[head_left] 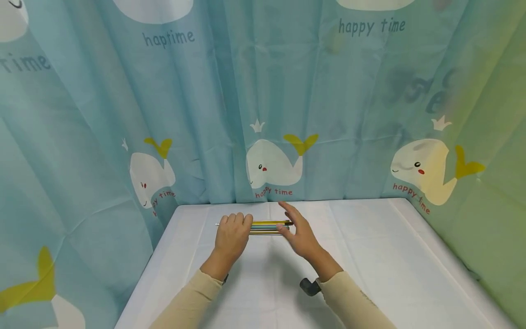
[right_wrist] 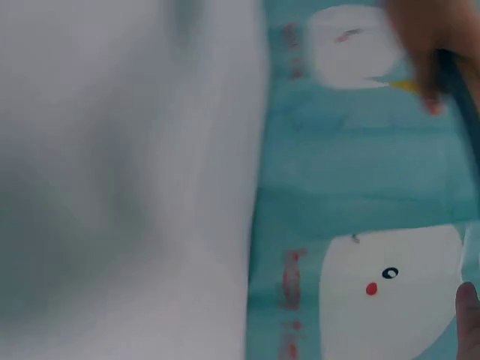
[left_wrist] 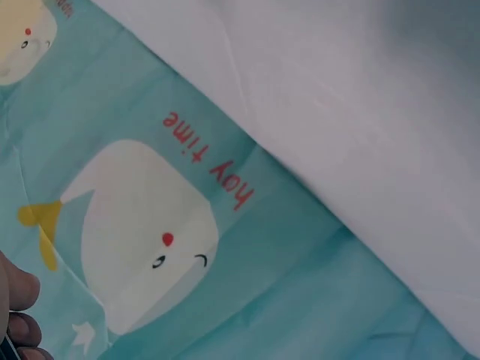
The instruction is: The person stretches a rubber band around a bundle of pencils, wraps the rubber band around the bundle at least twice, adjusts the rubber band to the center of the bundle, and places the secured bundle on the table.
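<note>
My left hand (head_left: pixel 233 235) grips a small bundle of pencils (head_left: pixel 265 227) around its left part, above the white table. The pencils lie level, side by side, with yellow, blue and dark stripes; a pale tip pokes out left of the fist. At their right ends is my right hand (head_left: pixel 303 235), fingers extended and thumb apart, the thumb overlapping the ends. Whether it touches them is unclear. Curled fingers of the left hand (left_wrist: pixel 21 292) show at the left wrist view's corner. In the right wrist view, the left hand (right_wrist: pixel 427 34) is blurred around a dark bluish length of the bundle.
Beneath both hands spreads a white-covered table (head_left: pixel 370 274). A blue curtain (head_left: pixel 205 114) with whale prints stands right behind its far edge and along the left; a greenish side (head_left: pixel 493 219) borders the right. A black wrist mount (head_left: pixel 310 287) sticks out under the right forearm.
</note>
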Motion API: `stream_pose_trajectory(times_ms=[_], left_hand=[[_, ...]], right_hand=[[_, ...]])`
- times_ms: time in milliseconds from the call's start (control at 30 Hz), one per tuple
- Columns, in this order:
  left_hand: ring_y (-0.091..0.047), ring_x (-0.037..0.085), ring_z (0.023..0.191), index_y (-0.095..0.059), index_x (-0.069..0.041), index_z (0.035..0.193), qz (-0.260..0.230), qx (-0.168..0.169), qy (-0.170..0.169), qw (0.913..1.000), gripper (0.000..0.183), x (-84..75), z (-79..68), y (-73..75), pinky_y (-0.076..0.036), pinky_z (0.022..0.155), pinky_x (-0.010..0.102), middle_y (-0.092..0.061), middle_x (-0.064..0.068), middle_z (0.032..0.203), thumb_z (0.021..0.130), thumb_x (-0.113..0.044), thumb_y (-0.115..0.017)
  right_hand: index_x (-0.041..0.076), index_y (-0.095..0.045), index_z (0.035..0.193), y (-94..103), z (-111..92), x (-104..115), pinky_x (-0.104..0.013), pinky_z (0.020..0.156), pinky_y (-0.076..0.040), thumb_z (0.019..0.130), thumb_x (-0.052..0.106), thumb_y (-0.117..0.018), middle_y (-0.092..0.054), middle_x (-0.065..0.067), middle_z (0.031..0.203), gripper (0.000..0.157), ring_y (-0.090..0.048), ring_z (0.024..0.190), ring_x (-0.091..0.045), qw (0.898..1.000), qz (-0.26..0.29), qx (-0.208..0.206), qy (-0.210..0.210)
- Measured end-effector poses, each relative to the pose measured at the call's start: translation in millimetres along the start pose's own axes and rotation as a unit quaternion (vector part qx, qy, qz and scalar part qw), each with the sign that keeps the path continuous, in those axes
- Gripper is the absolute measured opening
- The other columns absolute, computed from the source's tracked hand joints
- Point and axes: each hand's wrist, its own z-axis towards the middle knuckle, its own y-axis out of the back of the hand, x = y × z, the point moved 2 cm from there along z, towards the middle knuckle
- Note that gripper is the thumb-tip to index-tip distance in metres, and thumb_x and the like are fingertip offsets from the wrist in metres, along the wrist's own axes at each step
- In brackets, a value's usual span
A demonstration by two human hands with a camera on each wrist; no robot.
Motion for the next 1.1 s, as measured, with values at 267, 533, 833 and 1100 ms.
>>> stream_pose_trajectory(times_ms=[267,533,833,1100], left_hand=[[-0.048,0.022,0.055,-0.053,-0.010,0.083,-0.015,-0.022,-0.009,0.9996,0.025,-0.7,5.7,2.5,-0.030,0.051,0.032,-0.045,0.005,0.065,0.074,-0.009,-0.076],[-0.051,0.022,0.060,-0.055,-0.010,0.086,-0.001,-0.001,-0.014,0.9999,0.028,-12.9,8.9,6.6,-0.034,0.054,0.031,-0.049,0.004,0.069,0.074,-0.016,-0.080],[-0.050,0.020,0.059,-0.054,-0.010,0.086,0.009,0.016,-0.017,0.9997,0.025,-15.3,8.2,7.3,-0.033,0.053,0.030,-0.048,0.003,0.068,0.078,-0.015,-0.077],[-0.051,0.021,0.058,-0.054,-0.010,0.086,0.001,0.004,-0.006,1.0000,0.023,-17.5,11.2,6.2,-0.034,0.053,0.031,-0.049,0.004,0.068,0.077,-0.012,-0.075]], right_hand=[[-0.001,-0.017,0.152,8.5,7,-2,-0.043,0.115,-0.014,0.106,0.038,-0.008,-0.023,-0.014,0.158,0.061,-0.017,0.146,-0.025,0.931,0.353,-0.069,-0.060],[0.004,-0.014,0.154,-2.7,8,3,-0.042,0.116,-0.010,0.104,0.045,-0.008,-0.018,-0.010,0.160,0.065,-0.013,0.147,-0.022,0.937,0.340,-0.051,-0.067],[0.004,-0.037,0.147,-5.7,1,4,-0.052,0.111,-0.024,0.105,0.032,-0.034,-0.034,-0.012,0.153,0.051,-0.025,0.143,-0.029,0.996,0.073,-0.039,-0.014],[-0.002,-0.057,0.127,-21.3,5,22,-0.046,0.100,-0.041,0.079,0.019,-0.075,-0.062,-0.015,0.118,0.056,-0.056,0.117,-0.033,0.864,-0.452,0.004,0.220]])
